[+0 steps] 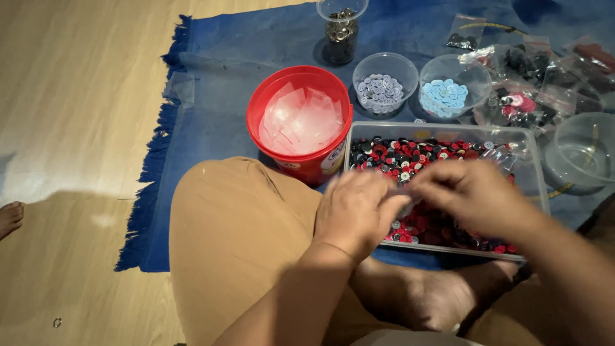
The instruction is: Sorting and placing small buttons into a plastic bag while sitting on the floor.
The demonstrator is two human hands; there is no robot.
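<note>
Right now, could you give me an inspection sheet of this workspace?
Surface: blue fringed rug on a pale wooden floor.
Job's things: clear tray of red, black and white buttons.
Clutter: red bucket of clear bags; two bowls of pale and blue buttons; jar; bagged buttons; empty clear tub.
Hands: left hand and right hand meet over the tray; blurred, grip unclear.
Cables: nothing seen.
Surroundings: a bare foot at the left edge.
</note>
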